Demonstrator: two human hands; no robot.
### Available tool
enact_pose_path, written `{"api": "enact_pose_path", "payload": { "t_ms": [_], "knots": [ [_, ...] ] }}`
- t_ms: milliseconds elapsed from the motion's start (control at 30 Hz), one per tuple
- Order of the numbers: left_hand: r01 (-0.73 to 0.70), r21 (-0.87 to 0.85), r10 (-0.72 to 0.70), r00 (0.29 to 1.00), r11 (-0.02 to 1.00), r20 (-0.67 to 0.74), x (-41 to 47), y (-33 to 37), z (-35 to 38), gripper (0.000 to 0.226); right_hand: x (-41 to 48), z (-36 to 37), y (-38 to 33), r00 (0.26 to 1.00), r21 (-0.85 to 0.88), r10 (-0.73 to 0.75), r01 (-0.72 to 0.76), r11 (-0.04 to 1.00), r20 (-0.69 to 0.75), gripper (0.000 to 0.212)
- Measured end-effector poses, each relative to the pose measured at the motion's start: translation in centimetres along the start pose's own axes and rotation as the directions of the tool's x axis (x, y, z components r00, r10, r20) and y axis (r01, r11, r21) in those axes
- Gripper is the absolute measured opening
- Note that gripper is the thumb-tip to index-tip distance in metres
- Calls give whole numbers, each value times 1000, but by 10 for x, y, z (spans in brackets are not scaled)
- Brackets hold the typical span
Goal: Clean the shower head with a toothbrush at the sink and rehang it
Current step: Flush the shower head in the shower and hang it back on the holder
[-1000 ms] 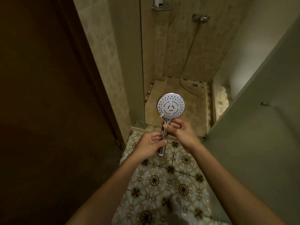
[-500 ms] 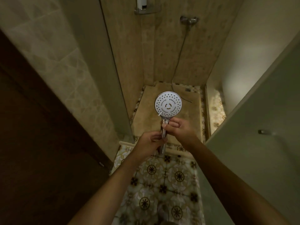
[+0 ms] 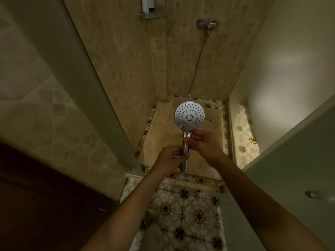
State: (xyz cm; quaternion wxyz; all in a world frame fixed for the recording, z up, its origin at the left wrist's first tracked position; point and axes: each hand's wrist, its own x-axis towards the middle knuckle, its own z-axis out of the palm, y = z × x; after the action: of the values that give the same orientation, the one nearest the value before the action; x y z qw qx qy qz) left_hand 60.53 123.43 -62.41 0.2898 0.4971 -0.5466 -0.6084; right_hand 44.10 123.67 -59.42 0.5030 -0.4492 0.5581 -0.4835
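Observation:
The shower head (image 3: 189, 115) is a round white disc with many small holes on a chrome handle, held upright in front of me at the shower stall's entrance, face toward me. My left hand (image 3: 171, 157) grips the lower part of the handle. My right hand (image 3: 203, 142) pinches the handle just below the disc. The handle's free end sticks out below my left hand with no hose attached. A thin hose (image 3: 197, 58) hangs from the chrome mixer valve (image 3: 207, 24) on the back wall down to the stall floor. No toothbrush or sink is in view.
A glass panel (image 3: 101, 84) edges the stall on the left, a frosted door (image 3: 290, 160) with a small knob (image 3: 311, 193) stands on the right. A corner shelf (image 3: 155, 14) with bottles sits high on the back wall. Patterned floor tiles (image 3: 183, 214) lie under me, with a raised kerb (image 3: 174, 181).
I have stepped closer to the stall, so the back wall, valve and shelf now fill more of the view. Both hands keep the same hold on the shower head.

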Motion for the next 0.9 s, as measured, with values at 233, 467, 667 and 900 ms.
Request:
{"api": "enact_pose_path", "payload": {
  "t_ms": [233,467,667,900],
  "knots": [
    [-22,-16,23,997,1000,68,98,26,-43,13,102,12,-17,998,-23,7,-8,1000,-54,30],
    [-64,18,62,991,998,115,196,57,-97,18,196,34,-45,995,-22,-4,2,1000,-105,29],
    [-129,20,125,981,991,147,251,73,-124,11,252,40,-59,991,-26,-13,10,1000,-130,29],
    [-124,27,119,984,992,136,308,76,-127,17,301,33,-62,987,-59,-16,6,998,-158,27]
  ]
}}
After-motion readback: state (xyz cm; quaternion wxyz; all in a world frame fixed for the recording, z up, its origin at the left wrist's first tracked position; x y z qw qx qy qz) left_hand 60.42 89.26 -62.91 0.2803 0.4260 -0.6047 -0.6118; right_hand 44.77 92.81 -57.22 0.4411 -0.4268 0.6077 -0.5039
